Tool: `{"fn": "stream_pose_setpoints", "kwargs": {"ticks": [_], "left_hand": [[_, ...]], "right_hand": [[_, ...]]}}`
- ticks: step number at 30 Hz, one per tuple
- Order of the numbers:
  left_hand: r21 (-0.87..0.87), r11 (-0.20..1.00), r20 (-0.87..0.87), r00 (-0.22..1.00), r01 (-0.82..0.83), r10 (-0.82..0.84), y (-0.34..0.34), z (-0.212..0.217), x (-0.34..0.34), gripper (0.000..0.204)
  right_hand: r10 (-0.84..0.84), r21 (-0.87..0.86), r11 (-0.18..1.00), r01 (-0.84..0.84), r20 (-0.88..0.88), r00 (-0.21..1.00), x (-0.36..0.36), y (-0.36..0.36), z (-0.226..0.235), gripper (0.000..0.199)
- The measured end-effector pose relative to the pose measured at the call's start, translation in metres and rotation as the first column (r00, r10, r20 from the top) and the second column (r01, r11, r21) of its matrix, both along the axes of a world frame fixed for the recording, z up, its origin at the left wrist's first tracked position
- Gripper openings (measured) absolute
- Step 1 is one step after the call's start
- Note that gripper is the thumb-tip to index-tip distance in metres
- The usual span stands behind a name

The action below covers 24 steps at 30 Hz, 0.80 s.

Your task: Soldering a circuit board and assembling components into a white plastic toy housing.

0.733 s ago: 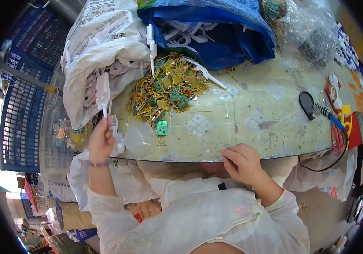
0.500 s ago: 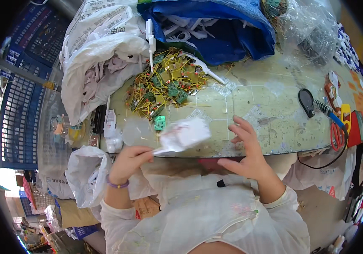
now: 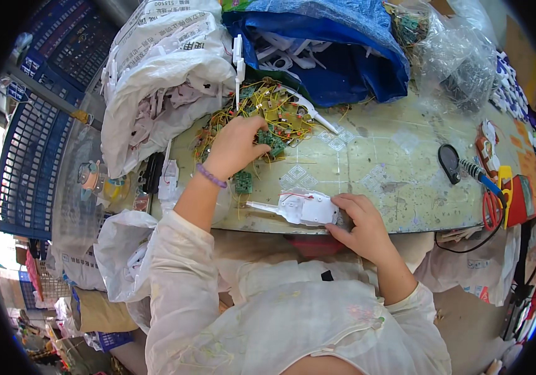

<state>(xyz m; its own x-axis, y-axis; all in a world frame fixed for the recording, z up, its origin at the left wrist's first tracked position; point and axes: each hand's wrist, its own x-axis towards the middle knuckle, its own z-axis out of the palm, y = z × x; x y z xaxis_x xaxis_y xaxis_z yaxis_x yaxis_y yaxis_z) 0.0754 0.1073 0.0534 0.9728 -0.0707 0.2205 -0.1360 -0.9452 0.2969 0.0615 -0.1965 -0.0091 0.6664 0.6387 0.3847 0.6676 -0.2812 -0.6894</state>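
Note:
A white plastic toy housing with a thin red wire and a long narrow tip pointing left lies at the table's near edge. My right hand grips its right end between thumb and fingers. Over the near side of a heap of small circuit boards with yellow wires is my left hand, its thumb and forefinger apart and nothing visible between them; the other fingertips are partly hidden. A single green circuit board lies just below that hand.
Behind the heap stand a white woven sack of white parts and a blue bag of similar pieces. At the right are a soldering iron, a black-rimmed oval object and red-handled scissors. A white bag hangs at the left.
My left hand has let go of the white housing and moved up to the board heap. My right hand has closed on the housing, which now lies lower and further right.

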Motion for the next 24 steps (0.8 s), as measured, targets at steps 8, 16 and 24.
{"fn": "stream_pose_setpoints", "kwargs": {"ticks": [8, 16, 24], "left_hand": [[-0.057, 0.998, -0.044, 0.999, -0.031, 0.029, -0.002, 0.004, 0.006, 0.059], [-0.971, 0.237, -0.056, 0.952, 0.018, -0.302, -0.028, 0.014, -0.02, 0.075], [-0.996, 0.08, 0.014, 0.95, 0.041, -0.312, -0.083, -0.012, -0.04, 0.066]], "right_hand": [[-0.013, -0.032, 0.999, 0.014, 0.035, 0.999, -0.003, 0.002, -0.001, 0.045], [-0.072, 0.089, 0.994, 0.071, 0.003, 0.997, -0.002, 0.002, 0.006, 0.045], [0.073, 0.467, 0.873, 0.142, -0.412, 0.908, -0.013, 0.019, 0.015, 0.051]]}}
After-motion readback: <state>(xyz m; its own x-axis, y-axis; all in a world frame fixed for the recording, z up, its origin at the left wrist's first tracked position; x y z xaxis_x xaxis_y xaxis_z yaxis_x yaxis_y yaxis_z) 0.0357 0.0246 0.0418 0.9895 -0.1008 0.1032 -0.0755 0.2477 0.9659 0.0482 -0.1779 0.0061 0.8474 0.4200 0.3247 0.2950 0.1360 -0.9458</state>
